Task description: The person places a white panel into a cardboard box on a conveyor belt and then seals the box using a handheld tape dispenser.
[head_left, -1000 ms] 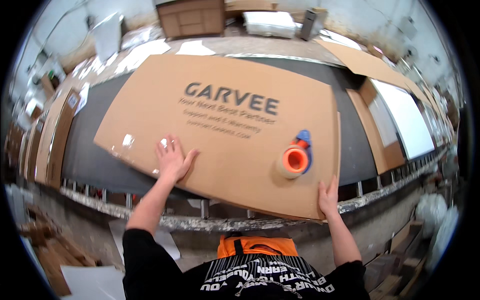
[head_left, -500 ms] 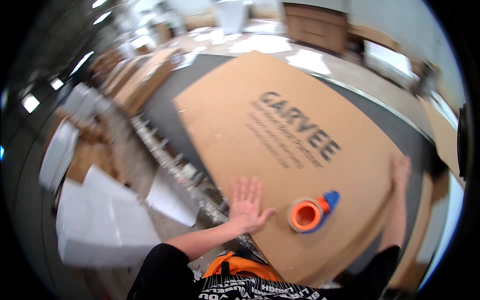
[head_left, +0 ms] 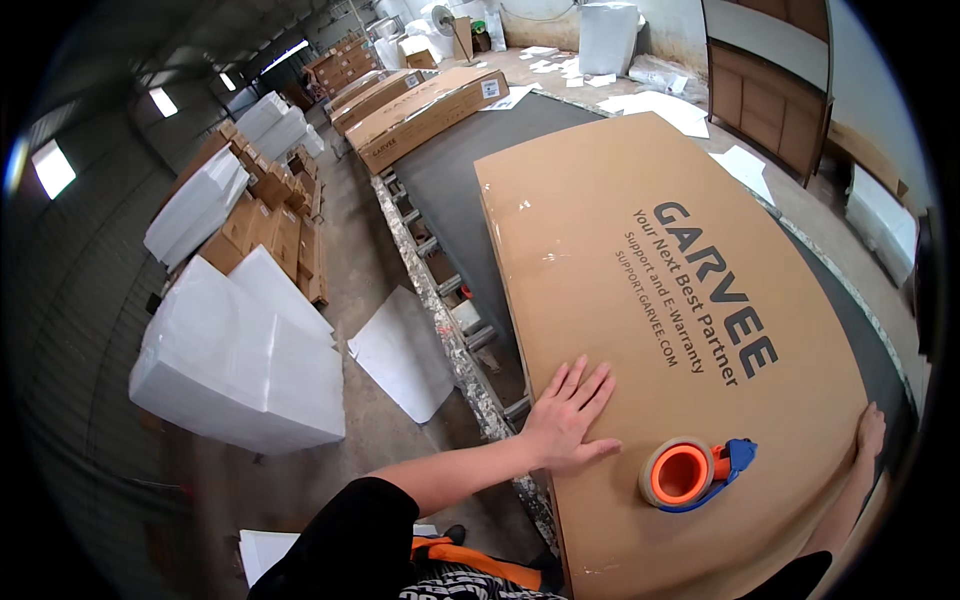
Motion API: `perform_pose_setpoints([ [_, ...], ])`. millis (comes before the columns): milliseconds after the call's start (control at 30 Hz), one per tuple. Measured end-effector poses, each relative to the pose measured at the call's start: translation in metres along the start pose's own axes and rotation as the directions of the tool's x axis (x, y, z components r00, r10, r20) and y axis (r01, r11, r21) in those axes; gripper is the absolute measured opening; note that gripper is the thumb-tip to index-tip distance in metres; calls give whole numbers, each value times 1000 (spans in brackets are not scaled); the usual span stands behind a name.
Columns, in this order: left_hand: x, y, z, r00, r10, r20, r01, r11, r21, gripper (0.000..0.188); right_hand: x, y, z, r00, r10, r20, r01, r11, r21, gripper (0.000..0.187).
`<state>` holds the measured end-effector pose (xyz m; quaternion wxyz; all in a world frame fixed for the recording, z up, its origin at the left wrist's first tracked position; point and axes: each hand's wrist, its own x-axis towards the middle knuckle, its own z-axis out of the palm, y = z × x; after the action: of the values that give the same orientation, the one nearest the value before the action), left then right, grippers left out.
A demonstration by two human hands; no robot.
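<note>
Since the earlier frame, the view has swung to the left, so the big brown box point(head_left: 680, 340) now looks turned. One hand has moved too: the right hand point(head_left: 870, 432) was at the near corner of the box's short end and is now at the far corner. I can't tell if the box itself slid.

The box lies flat on the long dark belt point(head_left: 450, 160). On top, toward its near end, sits the tape roll point(head_left: 683, 474) with its blue and orange holder. No hand touches it. The left hand point(head_left: 572, 425) lies flat on the box top by the long edge, fingers a bit spread, thumb out, holding nothing. The right hand is curled at the corner; I can't tell how tightly it grips, as its fingertips are hidden.

It looks like the step is keeping the box steady or getting it straight. A next push would call for both hands working together, gently, so the loose tape roll doesn't slide off.
</note>
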<state>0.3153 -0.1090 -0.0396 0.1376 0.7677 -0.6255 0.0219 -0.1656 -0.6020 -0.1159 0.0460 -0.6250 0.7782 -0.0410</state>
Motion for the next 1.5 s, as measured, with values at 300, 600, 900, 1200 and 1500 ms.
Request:
perform_pose_setpoints([
  [300,-17,-75,-14,991,117,-64,-119,993,-23,68,-123,11,-26,998,-42,39,40,997,62,69],
  [600,-63,-163,-34,955,223,-195,-208,974,94,45,-308,43,-36,997,74,8,-74,994,78,66],
  [900,-232,-171,-55,980,-2,-201,8,1000,26,58,-476,35,-39,971,230,-62,-221,968,116,67],
  [1200,-302,-96,-59,861,-426,-277,400,905,-148,62,-500,11,-51,962,271,18,-268,938,219,63],
  [1500,-310,-110,-55,828,-373,-419,278,921,-272,45,-501,17,-42,963,270,-10,-258,930,261,64],
])
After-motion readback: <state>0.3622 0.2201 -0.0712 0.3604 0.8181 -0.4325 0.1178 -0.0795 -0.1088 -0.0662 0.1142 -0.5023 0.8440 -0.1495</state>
